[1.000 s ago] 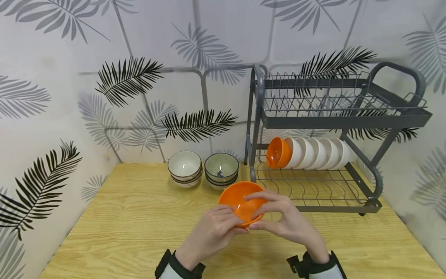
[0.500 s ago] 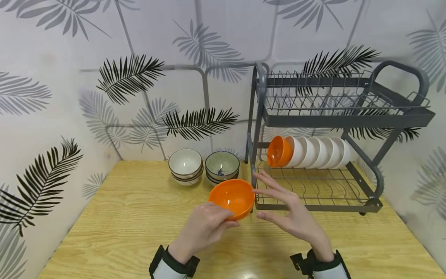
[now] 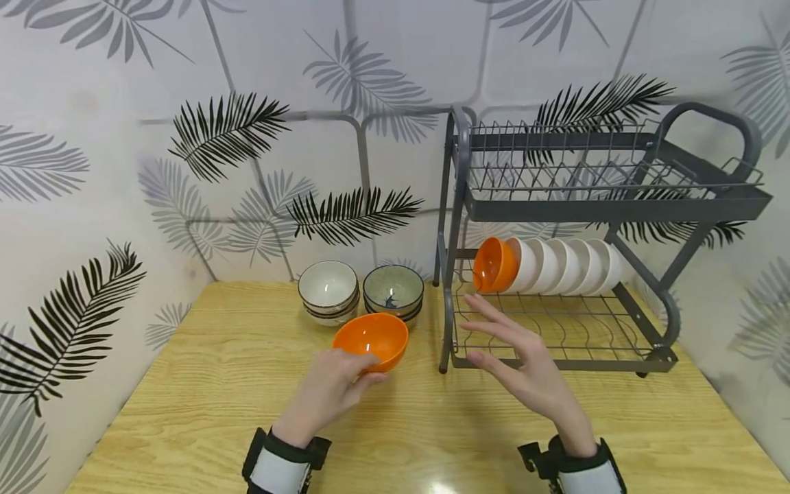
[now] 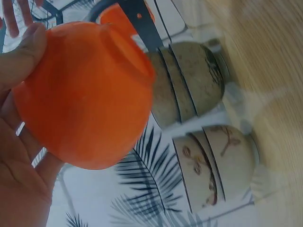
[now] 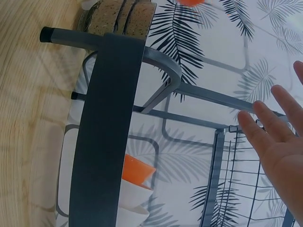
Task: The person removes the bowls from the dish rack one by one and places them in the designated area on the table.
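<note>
An orange bowl [image 3: 373, 337] is held by its near rim in my left hand [image 3: 333, 385], thumb on the outside and fingers over the edge. In the left wrist view the orange bowl [image 4: 90, 99] shows its outer side and foot ring. My right hand [image 3: 531, 367] holds nothing; its fingers are spread in front of the dish rack [image 3: 555, 363]. Behind the held bowl stand a stack of white bowls [image 3: 328, 287] and a stack of greenish bowls [image 3: 393, 288], both dark-rimmed.
On the rack's lower tier, a second orange bowl [image 3: 494, 265] stands on edge at the left of several white bowls [image 3: 564, 266]. The rack's upper tier [image 3: 555, 171] is a wire shelf. A wood-grain table [image 3: 204, 384] lies under everything, with a leaf-patterned wall behind.
My right hand has let go of the orange bowl and drawn a little to the right. My left hand has carried the bowl leftward, away from the rack.
</note>
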`<act>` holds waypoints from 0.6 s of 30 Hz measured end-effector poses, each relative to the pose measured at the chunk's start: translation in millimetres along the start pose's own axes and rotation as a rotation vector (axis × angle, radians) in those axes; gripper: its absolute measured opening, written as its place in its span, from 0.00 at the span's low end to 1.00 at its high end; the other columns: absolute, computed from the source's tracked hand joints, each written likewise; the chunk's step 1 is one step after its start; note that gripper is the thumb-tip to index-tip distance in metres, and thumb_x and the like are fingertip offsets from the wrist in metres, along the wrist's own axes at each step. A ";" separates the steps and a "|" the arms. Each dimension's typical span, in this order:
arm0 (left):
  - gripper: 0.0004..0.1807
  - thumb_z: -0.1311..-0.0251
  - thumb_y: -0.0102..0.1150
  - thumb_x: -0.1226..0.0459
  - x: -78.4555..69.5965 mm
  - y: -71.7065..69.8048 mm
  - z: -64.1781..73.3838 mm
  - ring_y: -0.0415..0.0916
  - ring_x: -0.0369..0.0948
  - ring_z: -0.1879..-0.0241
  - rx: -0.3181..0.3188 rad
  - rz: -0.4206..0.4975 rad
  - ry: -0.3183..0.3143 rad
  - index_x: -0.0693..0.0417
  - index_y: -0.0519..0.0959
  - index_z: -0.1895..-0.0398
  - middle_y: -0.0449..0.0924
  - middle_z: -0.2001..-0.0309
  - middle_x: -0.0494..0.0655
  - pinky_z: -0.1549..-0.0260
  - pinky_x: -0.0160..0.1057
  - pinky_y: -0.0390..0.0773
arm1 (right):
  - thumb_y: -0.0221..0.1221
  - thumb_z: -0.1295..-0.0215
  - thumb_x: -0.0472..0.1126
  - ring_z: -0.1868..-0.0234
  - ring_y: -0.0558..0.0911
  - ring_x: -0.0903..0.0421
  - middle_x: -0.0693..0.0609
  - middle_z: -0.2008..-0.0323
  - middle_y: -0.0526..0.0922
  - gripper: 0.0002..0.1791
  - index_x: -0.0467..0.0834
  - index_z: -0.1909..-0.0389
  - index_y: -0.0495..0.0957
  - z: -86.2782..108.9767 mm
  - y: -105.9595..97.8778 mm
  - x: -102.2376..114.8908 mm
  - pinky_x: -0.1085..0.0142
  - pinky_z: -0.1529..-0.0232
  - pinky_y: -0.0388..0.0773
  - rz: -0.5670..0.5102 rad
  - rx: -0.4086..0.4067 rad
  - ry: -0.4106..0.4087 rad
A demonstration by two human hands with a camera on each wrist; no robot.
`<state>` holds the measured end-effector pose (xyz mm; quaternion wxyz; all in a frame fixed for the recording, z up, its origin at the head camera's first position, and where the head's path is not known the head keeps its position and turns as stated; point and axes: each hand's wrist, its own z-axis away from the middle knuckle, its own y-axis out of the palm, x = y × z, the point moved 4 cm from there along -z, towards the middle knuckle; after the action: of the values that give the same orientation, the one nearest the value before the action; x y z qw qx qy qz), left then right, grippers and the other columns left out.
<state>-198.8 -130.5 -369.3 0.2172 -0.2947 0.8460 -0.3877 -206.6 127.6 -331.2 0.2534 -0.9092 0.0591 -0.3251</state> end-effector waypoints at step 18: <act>0.21 0.48 0.68 0.58 74.9 -2.4 47.8 0.60 0.38 0.81 0.265 -0.088 -0.492 0.45 0.68 0.92 0.56 0.86 0.36 0.83 0.39 0.63 | 0.60 0.42 0.24 0.31 0.60 0.49 0.46 0.31 0.65 0.22 0.40 0.46 0.79 3.5 -10.3 -6.0 0.37 0.37 0.60 0.008 0.009 0.059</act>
<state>-224.4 -207.0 -406.7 0.4354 -0.3855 0.6962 -0.4208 -209.7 139.6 -331.7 0.2568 -0.8979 0.0689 -0.3508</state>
